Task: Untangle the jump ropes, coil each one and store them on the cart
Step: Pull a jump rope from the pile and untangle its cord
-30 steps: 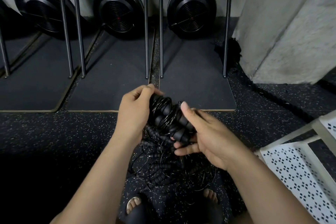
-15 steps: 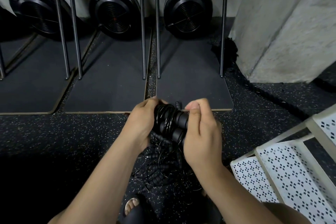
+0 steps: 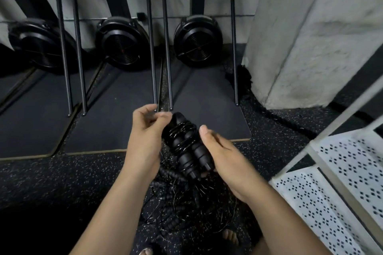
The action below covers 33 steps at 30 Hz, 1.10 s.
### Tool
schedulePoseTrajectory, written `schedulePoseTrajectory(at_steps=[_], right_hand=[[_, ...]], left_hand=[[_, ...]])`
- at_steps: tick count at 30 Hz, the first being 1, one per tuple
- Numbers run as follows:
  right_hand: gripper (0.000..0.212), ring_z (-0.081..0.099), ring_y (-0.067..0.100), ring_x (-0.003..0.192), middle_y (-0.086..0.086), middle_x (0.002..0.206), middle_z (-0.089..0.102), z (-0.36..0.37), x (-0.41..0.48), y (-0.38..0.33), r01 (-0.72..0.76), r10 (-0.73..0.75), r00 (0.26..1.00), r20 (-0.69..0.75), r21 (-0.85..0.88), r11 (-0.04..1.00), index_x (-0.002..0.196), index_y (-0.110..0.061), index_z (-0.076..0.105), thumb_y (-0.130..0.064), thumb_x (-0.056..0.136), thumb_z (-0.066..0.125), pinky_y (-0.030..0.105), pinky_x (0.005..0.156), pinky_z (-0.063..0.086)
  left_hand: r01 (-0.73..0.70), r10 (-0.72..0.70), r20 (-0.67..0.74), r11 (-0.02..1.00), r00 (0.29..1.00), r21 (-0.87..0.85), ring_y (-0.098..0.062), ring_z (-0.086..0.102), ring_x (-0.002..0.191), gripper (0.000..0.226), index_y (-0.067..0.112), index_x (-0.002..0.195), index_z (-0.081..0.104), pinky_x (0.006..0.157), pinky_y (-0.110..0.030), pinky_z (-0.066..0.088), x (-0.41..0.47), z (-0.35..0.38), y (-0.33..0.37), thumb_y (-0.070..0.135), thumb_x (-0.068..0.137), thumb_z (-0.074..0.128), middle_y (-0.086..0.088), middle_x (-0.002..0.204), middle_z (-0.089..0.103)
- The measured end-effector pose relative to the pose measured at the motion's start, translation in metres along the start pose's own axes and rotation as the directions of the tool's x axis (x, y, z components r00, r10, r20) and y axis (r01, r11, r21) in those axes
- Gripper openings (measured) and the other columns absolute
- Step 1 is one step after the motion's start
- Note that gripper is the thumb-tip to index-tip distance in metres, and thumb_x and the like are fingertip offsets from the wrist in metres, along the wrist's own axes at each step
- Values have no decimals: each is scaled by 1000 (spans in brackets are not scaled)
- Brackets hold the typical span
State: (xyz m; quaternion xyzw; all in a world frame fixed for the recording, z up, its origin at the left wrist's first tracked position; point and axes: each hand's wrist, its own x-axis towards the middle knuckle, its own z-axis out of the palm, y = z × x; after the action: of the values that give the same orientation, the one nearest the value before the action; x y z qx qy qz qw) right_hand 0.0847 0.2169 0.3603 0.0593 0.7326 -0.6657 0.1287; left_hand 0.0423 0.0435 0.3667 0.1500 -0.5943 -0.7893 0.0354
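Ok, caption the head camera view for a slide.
Right hand holds cord-wrapped jump rope handles, left hand at their top, above tangled ropes.

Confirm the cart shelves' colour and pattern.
White cart, perforated with repeating four-dot diamond clusters. Clearest in the head view, lower right.

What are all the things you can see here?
jump rope bundle: one, black, between both hands
tangled jump ropes: one pile, black, floor below hands
cart: one, white, perforated, right
fan wheels: three, black, by back wall
poles: five, dark metal, standing on mats
mats: three, dark grey, floor
pillar: one, grey concrete, right
left hand: one, pinches bundle's top
right hand: one, grips bundle's lower end
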Motion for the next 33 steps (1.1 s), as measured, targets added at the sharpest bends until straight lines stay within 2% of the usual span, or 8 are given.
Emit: schedulePoseTrajectory(at_steps=[3,6,9,12,19,22,26,33], right_hand=[[58,75,20,114,0,125,77,-25,-26,-24,-117,106,991,87,142,983,125,-22,65,-71,95,62,47,96,62],[72,68,16,129,-5,141,70,-58,-58,-53,-148,123,985,120,229,962,152,-28,52,-60,92,76,52,116,50],[49,70,25,126,9,133,74,-89,-96,-91,-52,31,994,107,199,979,138,-13,63,-40,99,74,59,113,51],[55,73,33,120,20,127,73,-120,-134,-130,29,-30,999,10,109,994,130,0,61,-39,94,78,66,106,53],[35,80,18,91,3,96,82,-177,-212,-208,167,-179,972,-151,-87,982,105,-12,71,-40,88,81,42,84,64],[68,81,18,94,5,103,82,-203,-234,-232,191,-226,932,-282,-147,971,128,-17,57,-42,76,92,47,90,65],[74,81,21,83,11,109,81,-239,-266,-253,154,-223,924,-309,-231,961,140,-29,50,-34,80,93,38,63,65],[52,80,29,102,12,121,76,-308,-300,-251,125,-237,905,-352,-313,942,133,-31,60,-22,89,86,54,89,65]], left_hand=[[-80,67,149,993,987,82,-25,70,115,39,24,132,60,99,-39,55,-24,23,23,21,97,78,-9,123,72],[-151,107,332,983,937,109,-22,72,118,48,29,138,55,105,-39,56,-53,53,49,21,97,78,-6,126,73],[-292,207,424,945,882,145,-10,72,112,56,38,140,50,100,-31,55,-82,85,74,25,95,81,6,125,74],[-386,298,457,916,838,109,-8,71,109,55,36,138,52,95,-27,56,-114,118,100,27,92,82,7,125,72],[-496,467,403,868,787,-39,0,69,87,45,10,119,63,82,-19,56,-177,196,153,24,86,89,3,109,67],[-529,493,417,848,764,-32,-7,64,81,31,12,103,69,84,-34,57,-193,230,166,31,88,89,6,90,69],[-549,499,493,834,712,-51,-12,68,82,22,17,94,73,92,-48,59,-220,272,176,37,95,80,4,85,74],[-711,469,747,703,472,8,-1,69,113,23,30,124,74,107,-37,54,-277,330,168,31,102,70,15,118,76]])
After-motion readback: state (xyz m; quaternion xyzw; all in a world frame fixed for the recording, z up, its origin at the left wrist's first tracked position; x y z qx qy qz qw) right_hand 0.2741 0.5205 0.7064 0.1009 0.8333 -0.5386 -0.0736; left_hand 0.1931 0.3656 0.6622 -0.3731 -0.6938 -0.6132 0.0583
